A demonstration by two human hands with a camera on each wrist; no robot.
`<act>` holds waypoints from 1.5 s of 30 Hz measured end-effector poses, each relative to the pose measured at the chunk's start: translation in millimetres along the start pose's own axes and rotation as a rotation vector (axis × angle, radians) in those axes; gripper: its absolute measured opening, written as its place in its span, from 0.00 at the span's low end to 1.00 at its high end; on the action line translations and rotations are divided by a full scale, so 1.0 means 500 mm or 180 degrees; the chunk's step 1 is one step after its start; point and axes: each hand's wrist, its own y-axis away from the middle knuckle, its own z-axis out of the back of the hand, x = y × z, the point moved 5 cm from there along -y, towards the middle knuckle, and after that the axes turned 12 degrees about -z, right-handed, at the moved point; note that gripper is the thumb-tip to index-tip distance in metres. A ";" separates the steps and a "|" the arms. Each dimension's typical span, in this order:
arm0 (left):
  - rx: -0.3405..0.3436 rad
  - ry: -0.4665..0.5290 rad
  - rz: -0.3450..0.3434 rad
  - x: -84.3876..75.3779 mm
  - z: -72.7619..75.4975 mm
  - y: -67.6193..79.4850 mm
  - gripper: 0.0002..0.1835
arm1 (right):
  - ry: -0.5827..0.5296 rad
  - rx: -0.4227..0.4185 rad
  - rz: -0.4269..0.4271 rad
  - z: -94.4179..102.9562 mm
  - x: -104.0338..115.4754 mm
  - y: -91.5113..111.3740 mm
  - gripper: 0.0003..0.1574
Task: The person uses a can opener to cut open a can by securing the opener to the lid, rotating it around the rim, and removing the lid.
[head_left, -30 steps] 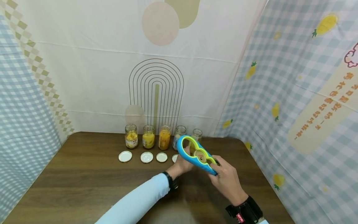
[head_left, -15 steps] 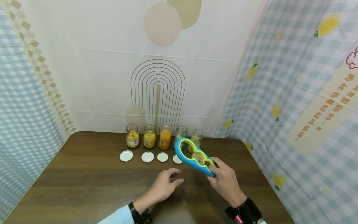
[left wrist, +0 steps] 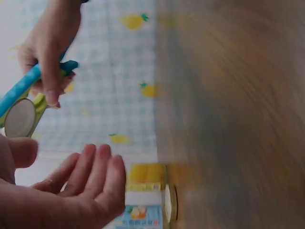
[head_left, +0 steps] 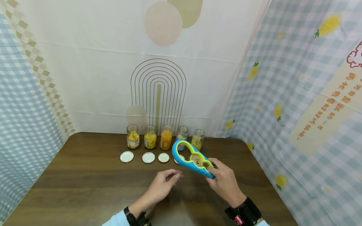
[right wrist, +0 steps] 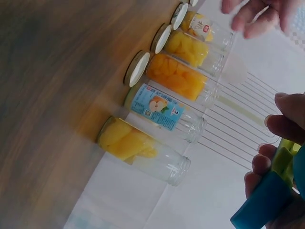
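My right hand (head_left: 226, 183) grips the handle end of a blue and lime-green jar opener (head_left: 186, 164), held above the table. A gold jar lid (head_left: 196, 160) sits within the opener's scalloped opening; its pale underside shows in the left wrist view. My left hand (head_left: 161, 185) hovers left of the opener, fingers loosely bent, nothing in them. Beyond the opener stands a lidless glass jar of yellow fruit (head_left: 197, 142), the rightmost in a row. Left of it is a blue-labelled jar (right wrist: 157, 107), partly hidden by the opener in the head view.
Farther left stand a jar of orange fruit (head_left: 166, 139) and two jars of yellow fruit, all lidless. White-sided lids (head_left: 148, 158) lie before several jars; one is partly covered by the opener. A fabric backdrop (head_left: 99, 78) rises behind the wooden table (head_left: 85, 182).
My left hand has drawn back from beside the rightmost jar toward the front left, its fingers now closer together. My right hand has shifted slightly left with the opener and lid.
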 end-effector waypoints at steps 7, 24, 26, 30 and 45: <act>0.0224 0.1721 0.0356 -0.016 -0.030 -0.027 0.25 | -0.0042 0.0031 0.0177 0.001 0.017 0.005 0.17; 0.0448 0.3200 0.0530 -0.040 -0.054 -0.029 0.32 | -0.0104 0.0306 0.0288 0.000 0.043 0.000 0.11; 0.0458 0.3229 0.0552 -0.038 -0.055 -0.028 0.32 | -0.0107 0.0323 0.0292 -0.002 0.044 0.003 0.11; 0.0493 0.3292 0.0574 -0.035 -0.058 -0.027 0.32 | -0.0090 0.0324 0.0287 -0.003 0.042 0.008 0.11; 0.0470 0.3218 0.0638 -0.025 -0.044 -0.027 0.20 | -0.0083 0.0310 0.0300 -0.008 0.041 0.000 0.10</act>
